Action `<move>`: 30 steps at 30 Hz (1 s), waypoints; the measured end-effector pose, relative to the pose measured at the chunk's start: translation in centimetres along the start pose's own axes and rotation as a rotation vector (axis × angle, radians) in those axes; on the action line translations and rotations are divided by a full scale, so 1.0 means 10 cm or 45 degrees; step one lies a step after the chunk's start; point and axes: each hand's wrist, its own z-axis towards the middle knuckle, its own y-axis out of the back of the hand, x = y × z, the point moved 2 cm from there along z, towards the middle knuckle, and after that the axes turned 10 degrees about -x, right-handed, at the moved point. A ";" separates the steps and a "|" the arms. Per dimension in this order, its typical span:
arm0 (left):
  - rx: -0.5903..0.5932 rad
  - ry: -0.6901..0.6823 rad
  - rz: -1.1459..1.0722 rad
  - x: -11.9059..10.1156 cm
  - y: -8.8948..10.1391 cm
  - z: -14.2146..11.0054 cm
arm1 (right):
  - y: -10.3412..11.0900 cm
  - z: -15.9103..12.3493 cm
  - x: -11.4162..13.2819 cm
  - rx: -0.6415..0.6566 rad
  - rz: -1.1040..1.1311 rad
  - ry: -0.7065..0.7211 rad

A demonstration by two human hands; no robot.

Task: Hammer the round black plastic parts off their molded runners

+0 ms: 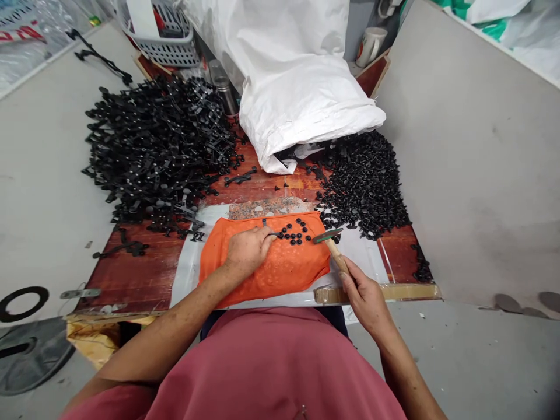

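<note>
My left hand [247, 249] rests on an orange cloth [280, 268], its fingers pinched on a thin black strip part [275, 234] beside several small black round caps [295, 231] laid out on the cloth. My right hand [365, 297] is closed round the wooden handle of a small hammer [332, 242]. The hammer's metal head hovers at the cloth's right edge, close to the caps.
A big heap of black strap parts [153, 151] lies at the left of the wooden board [140, 268]. A pile of black caps [365, 181] lies at the right. A white sack [293, 87] lies behind, with a grey basket [170, 35] and a mug [371, 45].
</note>
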 end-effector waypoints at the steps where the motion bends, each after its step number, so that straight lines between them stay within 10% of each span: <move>1: 0.007 0.000 -0.006 0.00 0.00 0.01 | 0.01 0.01 0.07 0.019 -0.012 0.023; 10: -0.007 0.014 -0.038 -0.02 -0.02 0.02 | -0.06 0.27 0.72 0.043 -0.232 0.400; 30: -0.088 0.000 -0.188 0.09 -0.17 -0.02 | -0.33 0.27 0.70 0.123 -0.646 0.451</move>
